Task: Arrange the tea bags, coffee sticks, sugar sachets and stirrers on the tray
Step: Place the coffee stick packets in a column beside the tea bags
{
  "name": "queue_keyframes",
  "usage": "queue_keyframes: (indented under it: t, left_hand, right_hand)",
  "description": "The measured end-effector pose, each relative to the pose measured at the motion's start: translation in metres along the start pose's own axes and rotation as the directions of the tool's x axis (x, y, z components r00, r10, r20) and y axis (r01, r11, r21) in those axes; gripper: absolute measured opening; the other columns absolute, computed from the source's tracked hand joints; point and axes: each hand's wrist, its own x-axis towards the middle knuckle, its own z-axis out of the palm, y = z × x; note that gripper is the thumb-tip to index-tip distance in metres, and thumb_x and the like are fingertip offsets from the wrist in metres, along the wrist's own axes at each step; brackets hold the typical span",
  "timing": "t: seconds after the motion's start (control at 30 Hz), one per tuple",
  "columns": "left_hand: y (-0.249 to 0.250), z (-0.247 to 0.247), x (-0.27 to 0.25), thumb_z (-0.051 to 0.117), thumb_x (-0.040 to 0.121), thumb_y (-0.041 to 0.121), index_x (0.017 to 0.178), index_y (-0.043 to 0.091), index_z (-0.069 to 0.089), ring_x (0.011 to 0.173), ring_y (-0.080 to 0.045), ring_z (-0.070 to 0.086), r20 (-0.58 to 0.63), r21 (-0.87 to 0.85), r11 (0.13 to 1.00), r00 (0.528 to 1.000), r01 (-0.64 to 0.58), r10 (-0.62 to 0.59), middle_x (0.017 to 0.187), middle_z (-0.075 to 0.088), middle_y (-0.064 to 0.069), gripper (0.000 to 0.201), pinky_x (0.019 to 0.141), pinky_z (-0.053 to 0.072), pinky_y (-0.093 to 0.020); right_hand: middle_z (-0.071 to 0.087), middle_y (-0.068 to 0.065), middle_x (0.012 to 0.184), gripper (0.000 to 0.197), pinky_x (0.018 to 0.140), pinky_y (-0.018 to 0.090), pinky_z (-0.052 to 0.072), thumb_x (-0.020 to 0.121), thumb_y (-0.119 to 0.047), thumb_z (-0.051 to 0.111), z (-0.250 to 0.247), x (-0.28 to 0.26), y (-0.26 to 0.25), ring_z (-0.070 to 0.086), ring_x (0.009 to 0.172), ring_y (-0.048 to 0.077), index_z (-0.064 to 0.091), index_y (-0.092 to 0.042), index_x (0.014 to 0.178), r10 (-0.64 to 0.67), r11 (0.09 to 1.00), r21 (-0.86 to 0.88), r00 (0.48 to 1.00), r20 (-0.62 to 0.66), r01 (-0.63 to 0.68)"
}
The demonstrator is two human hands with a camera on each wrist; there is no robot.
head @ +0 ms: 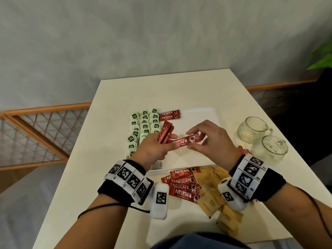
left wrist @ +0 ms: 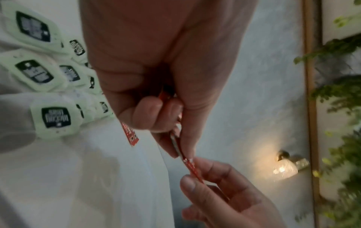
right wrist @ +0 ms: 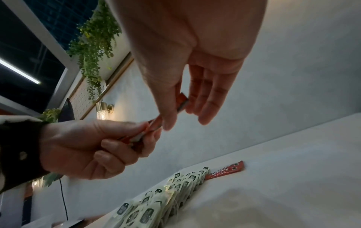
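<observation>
Above the white tray, both hands hold one red coffee stick level. My left hand pinches its left end and also grips a small bunch of coffee sticks. My right hand pinches the right end between thumb and fingers. Two coffee sticks lie side by side at the tray's far edge, next to rows of green tea bags. More coffee sticks and brown sugar sachets lie loose on the table in front of the tray.
Two glass cups stand to the right of the tray. A bundle of thin red-striped sticks lies beside them, partly hidden by my right wrist. The white table ends close on the left and right.
</observation>
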Motion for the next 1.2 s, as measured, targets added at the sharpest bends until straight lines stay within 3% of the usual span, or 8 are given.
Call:
queue_keyframes:
  t: [0.07, 0.17, 0.37, 0.5, 0.63, 0.73, 1.03, 1.2]
  left_hand:
    - [-0.001, -0.002, 0.003, 0.082, 0.076, 0.012, 0.098, 0.018, 0.070, 0.052, 0.001, 0.054, -0.052, 0.119, 0.990, 0.995, -0.075, 0.082, 0.076, 0.066, 0.009, 0.025, 0.050, 0.043, -0.015]
    - [-0.004, -0.001, 0.003, 0.083, 0.074, 0.014, 0.094, 0.021, 0.071, 0.061, 0.006, 0.061, -0.058, 0.172, 0.973, 0.984, -0.155, 0.167, 0.079, 0.070, 0.009, 0.025, 0.059, 0.047, -0.008]
    - [-0.005, 0.009, 0.005, 0.076, 0.082, 0.024, 0.091, 0.015, 0.072, 0.040, -0.006, 0.036, -0.073, 0.041, 0.993, 0.991, -0.112, 0.115, 0.044, 0.048, 0.013, 0.013, 0.040, 0.032, -0.016]
    - [-0.009, 0.012, 0.007, 0.071, 0.087, 0.029, 0.079, 0.013, 0.067, 0.039, -0.007, 0.031, -0.106, -0.024, 0.997, 0.991, -0.079, 0.076, 0.047, 0.055, 0.008, 0.018, 0.039, 0.028, -0.018]
    - [-0.014, 0.015, 0.009, 0.075, 0.083, 0.025, 0.091, 0.010, 0.072, 0.040, -0.007, 0.028, -0.106, -0.167, 0.985, 0.994, -0.052, 0.034, 0.052, 0.056, 0.008, 0.018, 0.040, 0.026, -0.020]
    - [-0.018, 0.011, 0.017, 0.079, 0.079, 0.023, 0.086, 0.017, 0.075, 0.041, -0.009, 0.028, -0.166, -0.124, 0.990, 0.985, -0.063, 0.042, 0.045, 0.038, 0.009, 0.010, 0.043, 0.027, -0.021]
    - [-0.017, -0.011, 0.043, 0.078, 0.080, 0.019, 0.086, 0.015, 0.071, 0.045, -0.010, 0.037, -0.143, -0.033, 0.997, 0.988, -0.064, 0.059, 0.055, 0.048, 0.003, 0.010, 0.043, 0.032, -0.021]
    - [-0.019, -0.038, 0.059, 0.074, 0.084, 0.023, 0.095, 0.012, 0.063, 0.047, -0.009, 0.044, -0.132, 0.152, 0.988, 0.991, 0.008, 0.012, 0.065, 0.052, 0.002, 0.019, 0.046, 0.040, -0.022]
  right_hand:
    - [0.060, -0.012, 0.098, 0.051, 0.070, 0.024, 0.053, 0.062, -0.032, 0.089, -0.002, 0.000, -0.002, 0.060, 0.078, 0.008, 0.065, -0.031, 0.108, 0.144, 0.987, 0.057, 0.982, 0.122, -0.152]
    - [0.068, -0.003, 0.087, 0.037, 0.069, 0.030, 0.054, 0.067, -0.036, 0.086, -0.001, 0.004, -0.003, 0.062, 0.069, 0.013, 0.070, -0.027, 0.099, 0.246, 0.921, 0.254, 0.947, 0.208, -0.295]
    - [0.063, -0.004, 0.062, 0.016, 0.060, 0.026, 0.052, 0.079, -0.014, 0.078, 0.005, 0.011, -0.001, 0.061, 0.057, 0.012, 0.073, -0.005, 0.091, 0.275, 0.831, 0.424, 0.928, 0.251, -0.360]
    - [0.065, 0.008, 0.069, 0.019, 0.059, 0.026, 0.053, 0.079, -0.010, 0.076, 0.010, 0.012, 0.000, 0.059, 0.057, 0.014, 0.071, 0.001, 0.093, 0.313, 0.755, 0.518, 0.915, 0.254, -0.402]
    - [0.067, 0.010, 0.075, 0.018, 0.058, 0.024, 0.054, 0.081, -0.008, 0.074, 0.013, 0.014, 0.005, 0.058, 0.058, 0.013, 0.071, 0.002, 0.095, 0.366, 0.665, 0.602, 0.896, 0.252, -0.441]
    - [0.068, 0.009, 0.076, 0.017, 0.060, 0.025, 0.055, 0.081, -0.009, 0.075, 0.015, 0.016, 0.009, 0.059, 0.061, 0.014, 0.072, -0.001, 0.095, 0.376, 0.651, 0.606, 0.887, 0.267, -0.458]
    - [0.070, 0.001, 0.073, 0.016, 0.063, 0.024, 0.057, 0.093, -0.003, 0.058, 0.018, 0.039, 0.029, 0.062, 0.064, 0.012, 0.071, 0.000, 0.103, 0.382, 0.707, 0.500, 0.865, 0.324, -0.500]
    - [0.065, -0.001, 0.077, 0.013, 0.059, 0.027, 0.052, 0.090, -0.016, 0.064, 0.027, 0.077, 0.067, 0.057, 0.067, 0.014, 0.075, -0.015, 0.097, 0.543, 0.781, 0.265, 0.825, 0.160, -0.566]
